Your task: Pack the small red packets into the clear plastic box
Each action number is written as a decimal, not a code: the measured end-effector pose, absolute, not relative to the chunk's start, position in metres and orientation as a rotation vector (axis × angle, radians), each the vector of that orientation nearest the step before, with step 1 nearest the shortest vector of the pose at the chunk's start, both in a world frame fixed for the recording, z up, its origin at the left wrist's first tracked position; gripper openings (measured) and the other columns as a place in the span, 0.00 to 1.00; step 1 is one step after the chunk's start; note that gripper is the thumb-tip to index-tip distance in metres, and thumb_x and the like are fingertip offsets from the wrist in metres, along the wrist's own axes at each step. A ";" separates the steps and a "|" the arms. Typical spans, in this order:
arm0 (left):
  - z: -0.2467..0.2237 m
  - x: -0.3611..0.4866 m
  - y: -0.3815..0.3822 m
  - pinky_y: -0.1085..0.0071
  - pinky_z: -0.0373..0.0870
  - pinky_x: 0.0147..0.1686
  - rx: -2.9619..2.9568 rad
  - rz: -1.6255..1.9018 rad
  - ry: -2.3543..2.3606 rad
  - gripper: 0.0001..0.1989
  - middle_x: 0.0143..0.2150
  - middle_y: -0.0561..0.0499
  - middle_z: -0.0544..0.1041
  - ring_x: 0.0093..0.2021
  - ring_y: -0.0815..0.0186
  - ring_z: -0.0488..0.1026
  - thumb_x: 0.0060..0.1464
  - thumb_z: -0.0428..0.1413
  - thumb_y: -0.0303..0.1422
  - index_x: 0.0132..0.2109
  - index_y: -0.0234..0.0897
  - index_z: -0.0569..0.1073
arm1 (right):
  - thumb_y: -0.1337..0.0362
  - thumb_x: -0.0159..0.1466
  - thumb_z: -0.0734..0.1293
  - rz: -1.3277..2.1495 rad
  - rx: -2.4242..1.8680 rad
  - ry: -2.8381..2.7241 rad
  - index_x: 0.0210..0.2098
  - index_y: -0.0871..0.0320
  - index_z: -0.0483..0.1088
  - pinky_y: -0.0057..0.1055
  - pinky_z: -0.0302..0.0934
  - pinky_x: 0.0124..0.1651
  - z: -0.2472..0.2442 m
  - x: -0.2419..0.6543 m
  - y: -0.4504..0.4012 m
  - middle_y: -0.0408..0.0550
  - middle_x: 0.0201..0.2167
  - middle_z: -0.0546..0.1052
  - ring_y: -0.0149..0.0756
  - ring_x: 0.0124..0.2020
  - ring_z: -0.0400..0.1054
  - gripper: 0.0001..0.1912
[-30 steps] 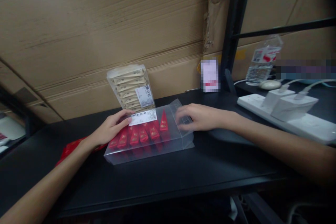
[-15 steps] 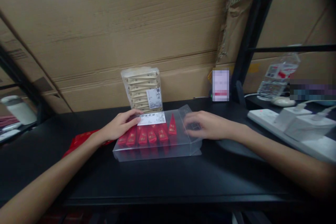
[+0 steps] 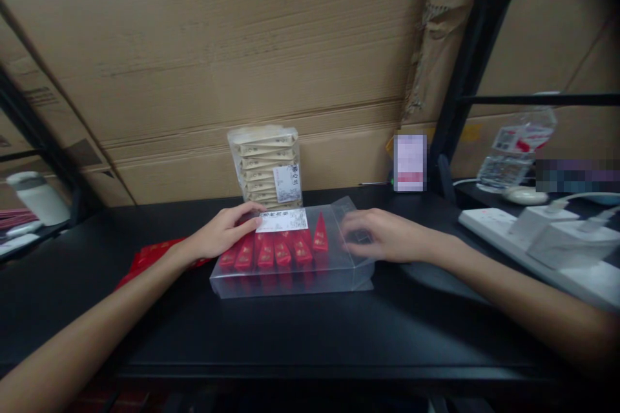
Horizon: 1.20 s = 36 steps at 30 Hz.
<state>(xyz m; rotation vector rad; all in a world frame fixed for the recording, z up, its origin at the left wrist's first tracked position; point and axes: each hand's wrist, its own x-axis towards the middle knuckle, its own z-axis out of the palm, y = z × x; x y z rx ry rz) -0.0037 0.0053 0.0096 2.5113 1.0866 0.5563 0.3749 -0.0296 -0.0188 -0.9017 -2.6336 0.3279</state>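
A transparent plastic box (image 3: pixel 290 285) lies flat on the black table (image 3: pixel 310 335), holding a row of red triangular sachets (image 3: pixel 274 253) and a white printed label (image 3: pixel 281 221). My left hand (image 3: pixel 223 230) grips the box's back left edge, fingertips beside the label. My right hand (image 3: pixel 382 237) sits at the box's right end, fingers curled over the transparent top near a raised flap (image 3: pixel 341 208). Behind the box, a bag of cream stick sachets (image 3: pixel 266 168) stands upright against the cardboard.
Loose red packets (image 3: pixel 150 258) lie left of the box. A white power strip (image 3: pixel 498 226) with plugged-in adapters (image 3: pixel 564 245), a mouse (image 3: pixel 526 196) and a water bottle (image 3: pixel 516 151) sit to the right. A blurred card (image 3: pixel 409 162) stands behind, near a black upright post (image 3: pixel 477 58).
The view has levelled and shifted, so the box sits further right in the frame. Both hands remain on the box.
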 end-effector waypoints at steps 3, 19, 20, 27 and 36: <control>0.009 -0.004 0.006 0.58 0.69 0.57 2.509 0.554 1.083 0.19 0.59 0.45 0.77 0.57 0.54 0.74 0.71 0.50 0.45 0.61 0.42 0.71 | 0.57 0.70 0.67 0.339 -0.913 -2.632 0.43 0.57 0.77 0.38 0.67 0.48 -0.018 0.375 -0.030 0.49 0.41 0.80 0.41 0.43 0.75 0.11; 0.010 -0.002 0.005 0.60 0.69 0.56 2.532 0.543 1.096 0.19 0.59 0.47 0.77 0.56 0.55 0.75 0.72 0.49 0.45 0.61 0.41 0.71 | 0.55 0.70 0.67 0.367 -0.912 -2.638 0.43 0.56 0.77 0.38 0.66 0.48 -0.018 0.376 -0.030 0.49 0.42 0.79 0.42 0.43 0.75 0.12; 0.010 -0.003 0.005 0.60 0.69 0.57 2.534 0.536 1.102 0.19 0.59 0.46 0.77 0.56 0.55 0.75 0.72 0.49 0.45 0.61 0.41 0.71 | 0.55 0.70 0.67 0.367 -0.914 -2.641 0.43 0.56 0.78 0.39 0.66 0.49 -0.018 0.376 -0.031 0.50 0.42 0.79 0.42 0.44 0.75 0.12; 0.009 -0.004 0.006 0.59 0.69 0.57 2.526 0.519 1.104 0.19 0.60 0.46 0.76 0.58 0.55 0.74 0.72 0.49 0.45 0.62 0.42 0.70 | 0.53 0.70 0.67 0.374 -0.936 -2.660 0.45 0.56 0.77 0.40 0.66 0.51 -0.019 0.378 -0.030 0.51 0.45 0.78 0.44 0.46 0.74 0.14; 0.008 -0.004 0.006 0.58 0.69 0.58 2.550 0.509 1.122 0.20 0.60 0.46 0.76 0.58 0.55 0.74 0.72 0.49 0.46 0.62 0.41 0.70 | 0.54 0.70 0.67 0.400 -0.946 -2.666 0.45 0.56 0.77 0.39 0.66 0.49 -0.017 0.377 -0.032 0.50 0.44 0.78 0.43 0.45 0.74 0.13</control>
